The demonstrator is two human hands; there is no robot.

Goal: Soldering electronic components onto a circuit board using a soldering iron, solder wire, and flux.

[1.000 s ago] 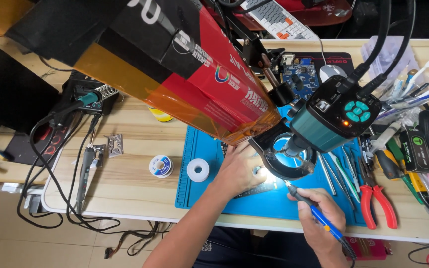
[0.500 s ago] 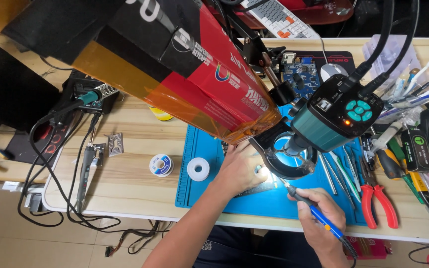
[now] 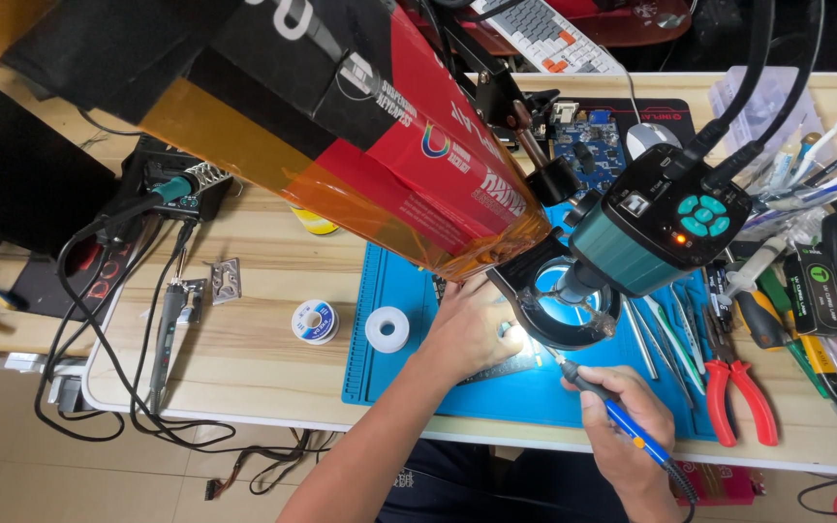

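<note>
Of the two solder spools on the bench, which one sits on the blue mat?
The plain white spool, at the blue mat's left edge. The blue-labelled spool lies on bare wood.

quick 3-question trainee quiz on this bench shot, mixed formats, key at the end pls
1. True or false: the right hand holds a blue-handled soldering iron with its tip pointing under the ring light.
2. Where does the left hand rest?
A. on the red-handled pliers
B. on the blue mat beside the lit spot
C. on the keyboard
3. Fill in: two spools sit left of that hand, the white spool on the blue mat and the other spool on the bare ____ of the table.

Key: 1 true; 2 B; 3 wood
</note>
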